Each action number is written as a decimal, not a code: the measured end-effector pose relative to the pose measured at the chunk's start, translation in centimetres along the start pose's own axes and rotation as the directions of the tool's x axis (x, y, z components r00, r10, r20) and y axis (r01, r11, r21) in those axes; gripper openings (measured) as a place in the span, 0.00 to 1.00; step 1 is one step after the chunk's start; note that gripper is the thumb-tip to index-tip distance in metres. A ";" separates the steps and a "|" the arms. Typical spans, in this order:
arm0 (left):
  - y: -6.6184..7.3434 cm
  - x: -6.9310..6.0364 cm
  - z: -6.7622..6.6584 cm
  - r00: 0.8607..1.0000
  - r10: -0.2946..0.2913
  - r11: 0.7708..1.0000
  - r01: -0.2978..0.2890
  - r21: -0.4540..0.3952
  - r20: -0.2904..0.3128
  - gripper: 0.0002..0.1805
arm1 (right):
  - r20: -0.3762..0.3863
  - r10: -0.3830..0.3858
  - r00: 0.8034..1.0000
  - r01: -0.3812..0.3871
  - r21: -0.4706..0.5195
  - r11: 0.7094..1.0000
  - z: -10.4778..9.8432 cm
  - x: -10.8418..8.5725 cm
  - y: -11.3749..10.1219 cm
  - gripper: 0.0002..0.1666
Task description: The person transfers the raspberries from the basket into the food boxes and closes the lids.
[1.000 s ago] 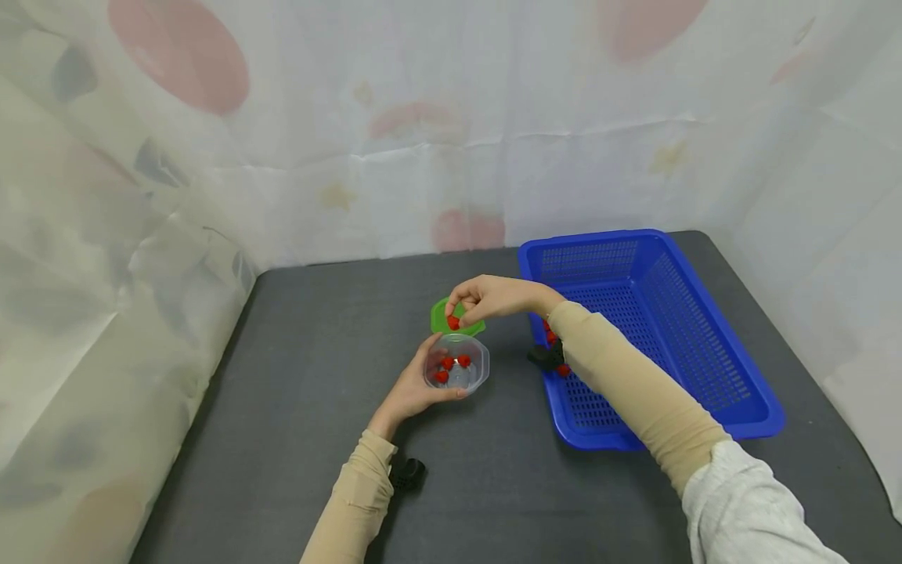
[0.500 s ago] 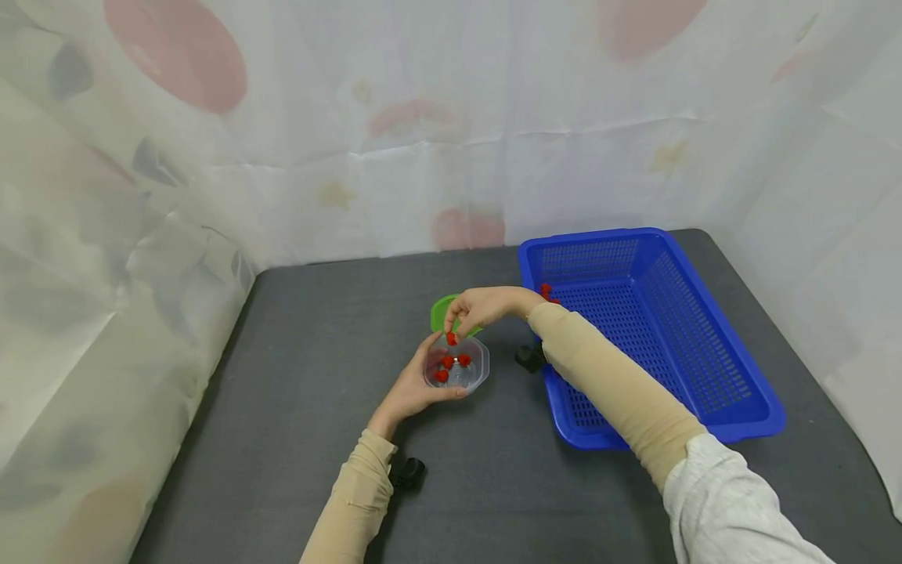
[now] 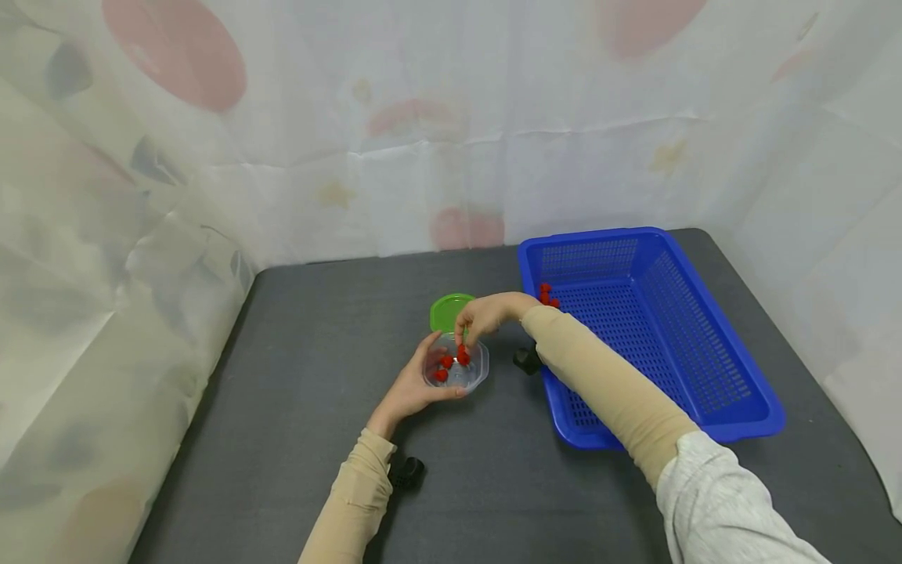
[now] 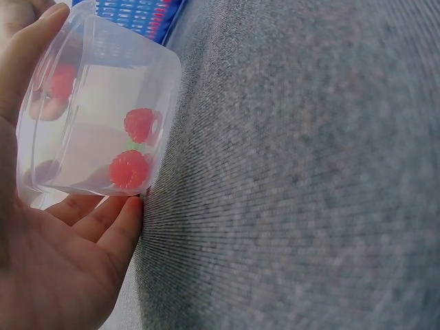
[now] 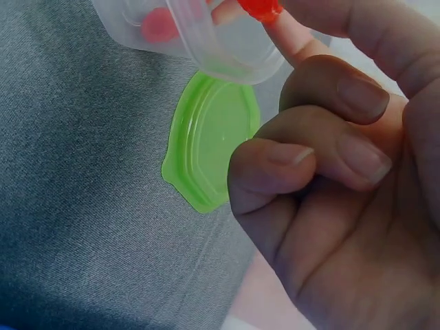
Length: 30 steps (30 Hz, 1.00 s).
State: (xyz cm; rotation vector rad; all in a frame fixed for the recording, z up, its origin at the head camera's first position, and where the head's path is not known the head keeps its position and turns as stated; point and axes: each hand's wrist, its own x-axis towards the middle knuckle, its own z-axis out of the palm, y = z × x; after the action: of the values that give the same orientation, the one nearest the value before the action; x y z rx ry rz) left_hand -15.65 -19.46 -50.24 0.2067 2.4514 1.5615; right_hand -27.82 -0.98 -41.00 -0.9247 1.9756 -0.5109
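My left hand (image 3: 412, 389) grips a clear plastic container (image 3: 474, 376) between thumb and fingers. Several red raspberries (image 3: 441, 375) lie inside it; the left wrist view shows two raspberries (image 4: 130, 169) against its wall near the bottom. My right hand (image 3: 488, 314) is over the container's far side, thumb and index finger pinching another raspberry (image 5: 261, 7) at the mouth. Its other fingers are curled toward the palm in the right wrist view. A green lid (image 3: 445, 312) lies on the table just behind the container, partly covered by the right hand in the head view.
A blue perforated basket (image 3: 757, 415) stands on the right of the grey table (image 3: 310, 376). More raspberries (image 3: 546, 295) sit at its left side, partly hidden by the right sleeve. A patterned white sheet (image 3: 395, 188) hangs behind the table.
My right hand has moved from above the green lid toward me, bringing the pinched raspberry down into the container's mouth. The left hand and container have stayed in place.
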 end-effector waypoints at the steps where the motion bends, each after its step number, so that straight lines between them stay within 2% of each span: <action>1: 0.0 0.0 0.0 1.000 -0.001 1.000 0.001 0.000 0.000 0.58 | 0.003 0.005 1.000 -0.005 -0.011 1.000 0.0 0.0 0.0 0.18; 11: 0.1 -0.1 0.1 1.000 0.005 1.000 -0.005 0.003 -0.007 0.57 | 0.037 0.070 0.997 -0.066 -0.087 0.994 0.5 0.3 -0.2 0.14; 26: 0.3 -0.2 0.1 1.000 -0.008 1.000 0.008 0.004 -0.001 0.57 | 0.023 0.088 0.996 -0.086 -0.065 0.994 0.7 0.1 -0.4 0.15; 27: 0.8 -0.4 0.0 1.000 -0.011 1.000 0.011 0.000 0.009 0.56 | 0.022 0.088 0.996 -0.086 -0.065 0.994 0.7 0.0 -0.4 0.15; 30: 0.8 -0.4 0.0 1.000 -0.006 1.000 0.007 -0.006 0.014 0.56 | 0.019 0.084 0.996 -0.083 -0.065 0.994 0.6 -0.1 -0.7 0.14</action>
State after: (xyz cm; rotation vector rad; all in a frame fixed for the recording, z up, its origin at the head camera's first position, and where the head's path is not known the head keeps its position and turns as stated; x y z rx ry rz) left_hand -15.26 -19.23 -49.44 0.2078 2.4340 1.5591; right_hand -26.99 -1.39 -40.82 -0.8794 2.0113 -0.3906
